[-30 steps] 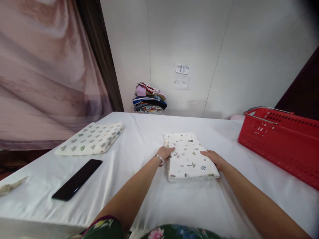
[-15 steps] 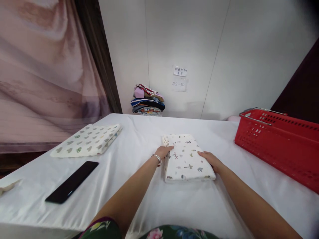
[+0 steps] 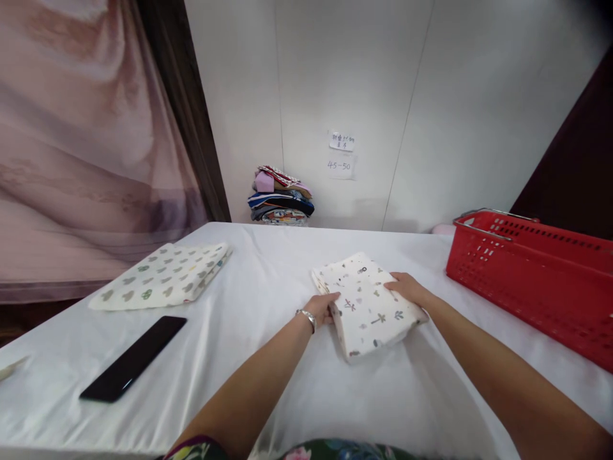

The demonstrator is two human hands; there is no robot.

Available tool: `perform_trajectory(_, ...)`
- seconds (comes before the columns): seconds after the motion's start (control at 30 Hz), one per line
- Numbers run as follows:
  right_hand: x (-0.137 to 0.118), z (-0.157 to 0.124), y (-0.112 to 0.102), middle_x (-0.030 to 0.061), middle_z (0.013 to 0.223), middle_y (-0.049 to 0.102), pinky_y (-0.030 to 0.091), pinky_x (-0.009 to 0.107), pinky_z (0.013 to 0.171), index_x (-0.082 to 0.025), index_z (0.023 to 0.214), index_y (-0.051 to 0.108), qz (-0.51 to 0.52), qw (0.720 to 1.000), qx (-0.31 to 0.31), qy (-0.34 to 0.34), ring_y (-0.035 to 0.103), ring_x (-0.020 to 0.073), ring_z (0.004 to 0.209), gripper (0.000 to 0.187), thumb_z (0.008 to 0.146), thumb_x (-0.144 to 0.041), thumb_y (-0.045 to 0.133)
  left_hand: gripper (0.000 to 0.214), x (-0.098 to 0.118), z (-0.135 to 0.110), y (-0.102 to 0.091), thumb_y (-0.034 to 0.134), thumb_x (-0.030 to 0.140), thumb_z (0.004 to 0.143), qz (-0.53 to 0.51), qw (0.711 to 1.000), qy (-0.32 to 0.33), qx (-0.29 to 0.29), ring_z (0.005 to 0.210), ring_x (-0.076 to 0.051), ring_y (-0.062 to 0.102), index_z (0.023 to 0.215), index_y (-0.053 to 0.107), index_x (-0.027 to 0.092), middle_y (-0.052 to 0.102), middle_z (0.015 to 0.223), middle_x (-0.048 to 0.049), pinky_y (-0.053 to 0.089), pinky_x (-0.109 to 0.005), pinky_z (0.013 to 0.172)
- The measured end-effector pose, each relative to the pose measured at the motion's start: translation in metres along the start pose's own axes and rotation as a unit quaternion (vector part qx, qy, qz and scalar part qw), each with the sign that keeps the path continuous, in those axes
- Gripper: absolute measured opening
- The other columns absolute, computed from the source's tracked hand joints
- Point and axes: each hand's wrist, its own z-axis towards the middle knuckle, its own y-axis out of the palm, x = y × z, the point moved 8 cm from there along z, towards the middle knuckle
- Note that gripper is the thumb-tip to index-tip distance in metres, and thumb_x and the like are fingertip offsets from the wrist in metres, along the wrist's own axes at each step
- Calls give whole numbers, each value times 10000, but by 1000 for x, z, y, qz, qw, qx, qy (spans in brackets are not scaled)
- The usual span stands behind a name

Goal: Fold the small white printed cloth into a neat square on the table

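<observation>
A folded white cloth [image 3: 366, 306] with small printed trees and plants is held between my two hands over the white-covered table. My left hand [image 3: 324, 308], with a silver bracelet at the wrist, grips its left edge, thumb on top and the other fingers mostly hidden below. On the opposite edge my right hand [image 3: 406, 287] is closed, its thumb over the top and its fingertips out of sight beneath. The cloth sits turned at an angle, its near corner pointing toward me.
A second folded cloth [image 3: 163, 275] with a mushroom-like print lies at the left, beyond a black phone-like slab [image 3: 134, 358]. At the right stands a red basket [image 3: 527, 281] with metal handles. A stack of folded fabrics [image 3: 280, 198] is by the wall, near paper notes [image 3: 341, 166].
The printed cloth has been turned counterclockwise and shifted slightly right, both hands moving with it. Its near right side appears raised. The view has shifted a little.
</observation>
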Motion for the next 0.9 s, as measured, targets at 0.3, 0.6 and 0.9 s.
perform_trajectory(0.3,-41,-28,3,78,951,646,368,339,811,-226,1060,591,-241,967,42,-76,549,265,959,315,750,-263,547,277,-13,-10,25,661,244,729,-57,997,-5,-45,683,-179,640,942,562,98,659,780,-89,538,-304,652)
perform_trajectory(0.6,-108,-97,81,83,902,612,343,258,608,-225,1170,441,-489,846,-27,-212,583,188,719,317,864,-236,355,295,-3,-10,42,678,263,704,-39,996,67,-37,565,-141,595,937,527,162,618,649,-3,508,-281,551)
perform_trajectory(0.9,-108,-92,79,123,948,622,376,311,638,-187,1230,397,-463,870,-36,-164,599,270,800,600,784,-587,424,257,8,-18,45,663,340,696,-42,993,94,-50,542,-114,554,834,539,162,588,619,4,440,-215,492)
